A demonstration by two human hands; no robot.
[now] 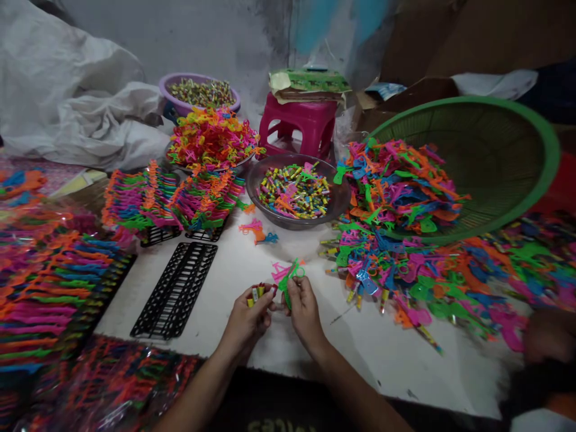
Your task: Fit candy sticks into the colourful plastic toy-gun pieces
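Note:
My left hand point(249, 318) is closed around several short, yellow-banded tubes point(256, 293), with a dark red tube end at the thumb tip. Close beside it, my right hand point(306, 309) pinches a green plastic toy piece point(292, 276) with a ring-like loop. Pink plastic pieces point(279, 273) show just behind the green one; whether the hand holds them too, I cannot tell. Past the hands, a grey bowl point(294, 222) holds many similar banded tubes and a few pink and orange pieces. Orange and blue pieces point(258, 233) lie on the white table point(355, 354) in front of it.
A black slotted rack point(175, 291) lies to the left, near racks filled with colourful pieces point(153, 195). On the right, a tilted green basket point(546, 144) spills a large pile point(405, 186). Behind stand a pink stool point(299, 117) and a purple basin point(164, 90). Someone's blurred hand point(551, 336) is at far right.

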